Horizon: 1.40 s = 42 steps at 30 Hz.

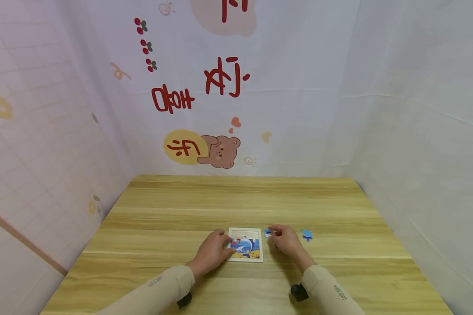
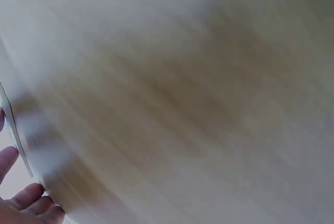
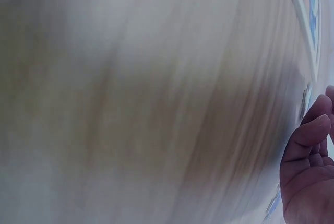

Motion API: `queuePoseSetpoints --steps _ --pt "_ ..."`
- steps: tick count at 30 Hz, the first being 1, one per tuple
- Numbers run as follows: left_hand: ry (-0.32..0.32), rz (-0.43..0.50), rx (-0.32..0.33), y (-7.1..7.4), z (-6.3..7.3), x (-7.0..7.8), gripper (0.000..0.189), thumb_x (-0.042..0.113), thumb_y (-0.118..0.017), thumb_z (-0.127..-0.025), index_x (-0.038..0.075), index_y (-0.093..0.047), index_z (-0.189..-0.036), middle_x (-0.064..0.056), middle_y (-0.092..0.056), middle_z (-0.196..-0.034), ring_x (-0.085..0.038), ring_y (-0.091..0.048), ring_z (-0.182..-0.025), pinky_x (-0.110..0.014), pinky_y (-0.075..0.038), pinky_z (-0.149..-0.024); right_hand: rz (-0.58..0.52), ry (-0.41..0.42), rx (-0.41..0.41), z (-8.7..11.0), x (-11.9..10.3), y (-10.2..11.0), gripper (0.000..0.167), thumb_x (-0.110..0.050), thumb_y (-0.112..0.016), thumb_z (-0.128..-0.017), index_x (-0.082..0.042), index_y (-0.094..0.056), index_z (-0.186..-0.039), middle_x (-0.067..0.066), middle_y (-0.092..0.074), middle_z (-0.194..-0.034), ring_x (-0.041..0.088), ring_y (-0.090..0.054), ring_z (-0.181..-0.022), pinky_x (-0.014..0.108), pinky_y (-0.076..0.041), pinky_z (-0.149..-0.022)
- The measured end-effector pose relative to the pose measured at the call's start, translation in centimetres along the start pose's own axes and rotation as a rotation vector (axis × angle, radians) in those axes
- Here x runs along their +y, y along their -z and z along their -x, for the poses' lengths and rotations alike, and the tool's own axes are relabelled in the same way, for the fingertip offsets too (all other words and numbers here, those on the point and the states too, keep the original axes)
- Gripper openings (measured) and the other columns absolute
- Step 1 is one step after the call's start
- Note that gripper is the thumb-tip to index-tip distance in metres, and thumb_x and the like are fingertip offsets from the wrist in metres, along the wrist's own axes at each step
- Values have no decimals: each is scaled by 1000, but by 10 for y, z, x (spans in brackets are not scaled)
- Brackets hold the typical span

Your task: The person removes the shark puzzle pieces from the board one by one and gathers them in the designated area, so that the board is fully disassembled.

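A square jigsaw puzzle with a white frame (image 1: 245,229) lies on the table, its picture showing a blue-and-white whale. My left hand (image 1: 211,253) holds the frame's left edge, with the fingertips (image 2: 32,195) along its side in the left wrist view. Just right of the frame is a blue-and-white puzzle piece (image 1: 267,232). My right hand (image 1: 287,241) pinches it at its right side with thumb and index finger; the other fingers are curled. Another blue puzzle piece (image 1: 306,235) lies farther right, beyond the right hand. The puzzle's upper part shows a pale, bare backing.
The wooden table (image 1: 236,197) reaches back to a white printed cloth (image 1: 299,109) with red characters and a bear. Similar cloth hangs on both sides. Dark wrist devices (image 1: 298,292) sit under the sleeves.
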<state>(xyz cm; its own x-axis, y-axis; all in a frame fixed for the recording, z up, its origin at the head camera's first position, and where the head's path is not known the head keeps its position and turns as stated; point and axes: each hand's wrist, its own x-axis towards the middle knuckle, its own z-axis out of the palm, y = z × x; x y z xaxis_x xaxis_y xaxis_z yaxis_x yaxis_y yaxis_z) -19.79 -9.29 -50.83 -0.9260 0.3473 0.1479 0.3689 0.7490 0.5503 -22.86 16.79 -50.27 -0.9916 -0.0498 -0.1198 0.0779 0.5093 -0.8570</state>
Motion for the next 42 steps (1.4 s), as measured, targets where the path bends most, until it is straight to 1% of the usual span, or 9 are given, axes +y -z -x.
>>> queuePoseSetpoints --steps 4,11,18,21,29,33,36,39,42 --pt "0 20 8 0 -1 4 36 23 -77 -87 -2 -71 -111 -25 -57 -127 -40 -55 -117 -53 -44 -99 -10 37 -33 3 -6 -9 30 -1 -64 -90 3 -67 -120 5 -60 -80 16 -53 -63 28 -45 -57" --pt "7 30 -31 -4 -4 11 42 31 -74 -89 1 -69 -119 -26 -52 -135 -42 -50 -125 -55 -41 -103 -8 76 -113 5 -9 -23 30 -3 -69 -87 2 -68 -117 3 -55 -77 14 -49 -62 26 -41 -54" --pt "-9 18 -10 -5 -6 12 40 28 -74 -90 1 -69 -119 -26 -53 -132 -41 -52 -122 -54 -42 -102 59 127 -115 5 -8 -27 28 -4 -73 -84 0 -72 -111 0 -53 -74 12 -45 -61 23 -35 -52" --pt "-15 9 -21 -6 -6 13 39 28 -74 -90 1 -70 -118 -27 -53 -132 -41 -51 -122 -55 -42 -101 81 133 -122 5 -10 -26 27 -5 -74 -84 -1 -72 -110 -1 -51 -74 13 -45 -62 24 -34 -53" --pt "-3 -21 -34 -8 -7 19 37 28 -75 -89 2 -71 -115 -28 -52 -134 -43 -49 -126 -55 -41 -101 163 137 -116 8 -13 -23 23 -6 -73 -84 -5 -75 -107 -2 -55 -76 14 -47 -67 27 -38 -59" --pt "1 -76 2 -11 -9 25 39 36 -76 -87 4 -73 -108 -25 -57 -127 -39 -55 -118 -52 -45 -97 176 139 -116 8 -12 -23 22 -6 -73 -84 -6 -76 -106 -2 -57 -78 14 -48 -70 29 -40 -62" --pt "19 -121 31 -15 -11 28 42 44 -77 -84 7 -74 -102 -16 -63 -114 -30 -60 -103 -46 -50 -87 181 142 -115 8 -11 -23 21 -6 -73 -85 -6 -76 -105 -2 -59 -80 15 -49 -71 30 -41 -64" --pt "38 -166 49 -20 -13 29 42 47 -78 -82 10 -73 -99 -8 -62 -103 -23 -59 -90 -41 -50 -78 183 134 -117 7 -10 -23 21 -6 -72 -85 -6 -76 -105 0 -61 -84 16 -49 -73 31 -42 -65" --pt "46 -195 57 -25 -14 28 41 48 -78 -81 11 -72 -99 -5 -61 -100 -21 -58 -88 -39 -50 -76 159 108 -123 6 -9 -23 20 -6 -71 -86 -6 -76 -106 2 -65 -91 17 -51 -77 30 -42 -67"
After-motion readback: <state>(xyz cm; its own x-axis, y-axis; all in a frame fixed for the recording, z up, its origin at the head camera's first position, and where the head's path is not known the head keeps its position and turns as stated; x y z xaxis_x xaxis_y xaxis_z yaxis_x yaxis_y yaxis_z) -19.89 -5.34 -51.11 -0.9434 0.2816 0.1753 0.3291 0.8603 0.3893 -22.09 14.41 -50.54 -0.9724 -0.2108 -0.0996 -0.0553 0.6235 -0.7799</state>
